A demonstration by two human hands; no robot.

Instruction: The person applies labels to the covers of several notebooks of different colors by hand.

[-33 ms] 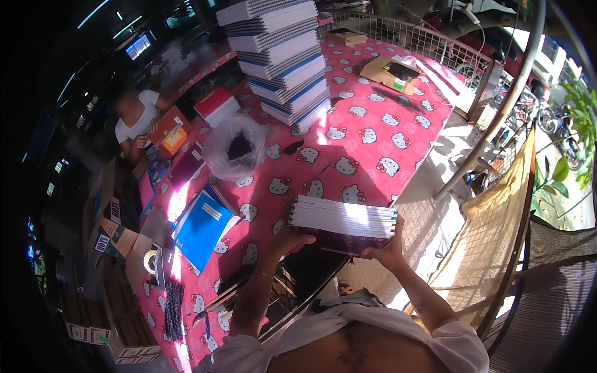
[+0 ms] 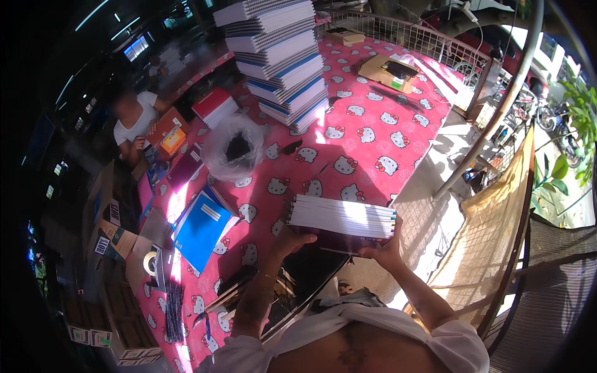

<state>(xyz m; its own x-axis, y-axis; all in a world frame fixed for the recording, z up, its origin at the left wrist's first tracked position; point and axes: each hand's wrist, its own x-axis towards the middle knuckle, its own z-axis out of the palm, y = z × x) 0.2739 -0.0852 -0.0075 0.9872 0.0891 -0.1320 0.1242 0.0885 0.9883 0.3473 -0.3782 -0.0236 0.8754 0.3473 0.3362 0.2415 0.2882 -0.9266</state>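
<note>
Between my hands is a thick stack of spiral notebooks [image 2: 339,216] with a dark cover, white page edges facing up, at the table's near edge. My left hand [image 2: 290,241] grips its left end, thumb on the near side. Its right end is held by my right hand [image 2: 387,250]. The fingers behind and beneath the stack are hidden. To the left, blue-covered notebooks [image 2: 200,231] lie on the table. Beyond them sits a clear plastic bag [image 2: 217,152] with something dark inside.
A tall stack of spiral notebooks [image 2: 283,68] stands on the pink patterned tablecloth [image 2: 367,127]. A red-covered stack [image 2: 212,104], a tape roll [image 2: 150,263] and black spiral coils [image 2: 175,311] are at left. Across the table, a person [image 2: 140,118] holds an orange box [image 2: 168,133]. A metal pole [image 2: 491,124] rises at right.
</note>
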